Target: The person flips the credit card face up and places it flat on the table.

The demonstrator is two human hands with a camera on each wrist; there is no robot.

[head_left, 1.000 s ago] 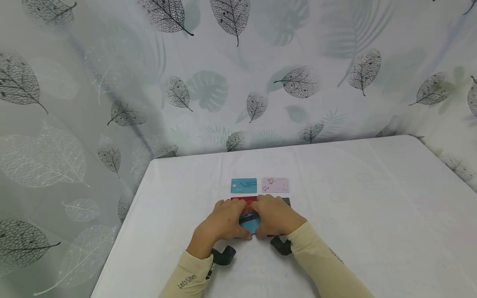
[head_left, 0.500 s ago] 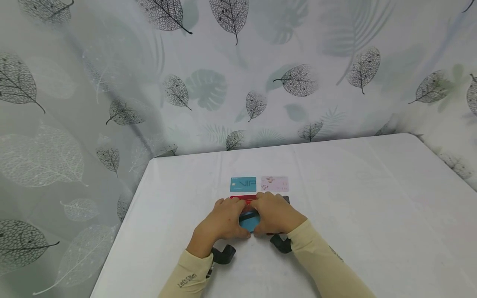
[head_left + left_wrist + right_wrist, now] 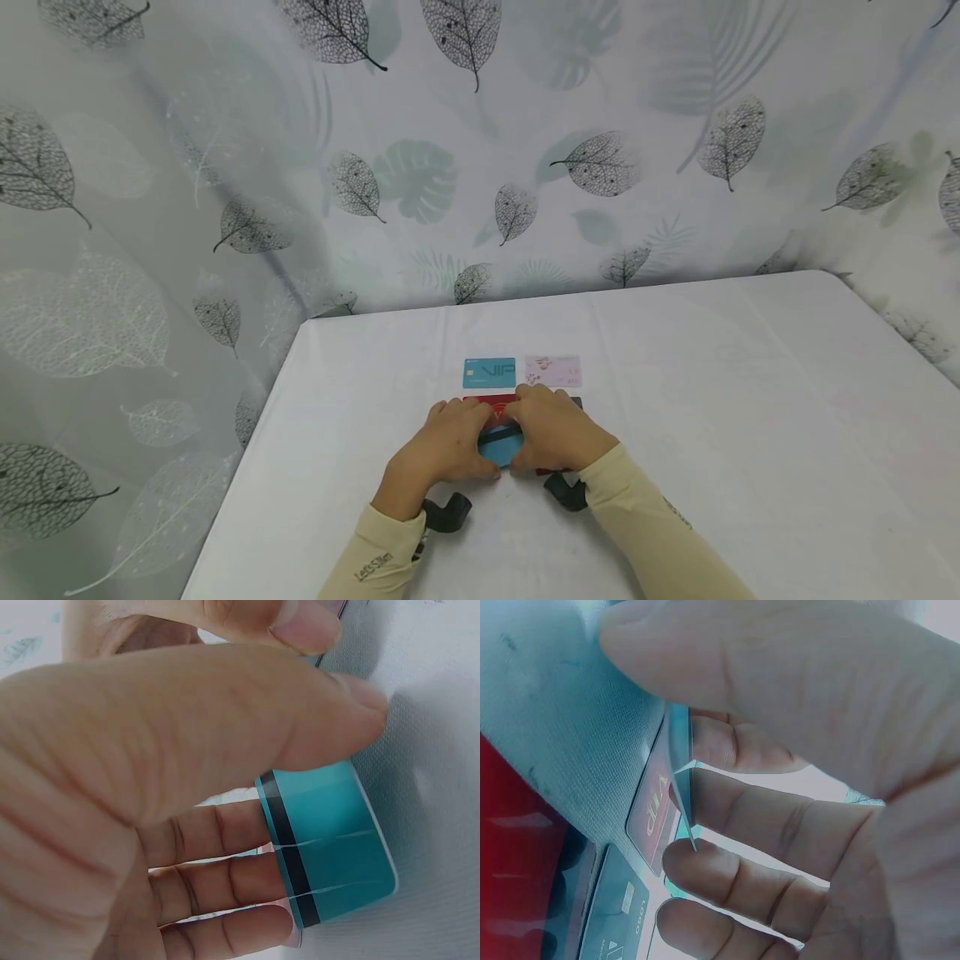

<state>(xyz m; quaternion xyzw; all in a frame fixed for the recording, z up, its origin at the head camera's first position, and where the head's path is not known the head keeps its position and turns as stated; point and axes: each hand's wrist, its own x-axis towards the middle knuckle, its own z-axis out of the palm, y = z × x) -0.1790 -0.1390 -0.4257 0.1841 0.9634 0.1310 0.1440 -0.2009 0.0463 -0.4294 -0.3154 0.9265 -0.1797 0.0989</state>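
Left grip (image 3: 450,442) and right grip (image 3: 558,432) pinch the striped card (image 3: 501,450) by its 2 ends, in front of the red card (image 3: 502,402); whether it touches the bench (image 3: 750,433), I cannot tell. Farther off, the blue card (image 3: 489,373) lies beside the pink card (image 3: 553,372).

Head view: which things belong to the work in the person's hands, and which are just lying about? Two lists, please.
In the job:
left hand
right hand
blue striped card, held between both hands

Apparently just lying about, gripped by neither hand:
teal VIP card
pink card
red card, partly hidden
dark card, partly hidden
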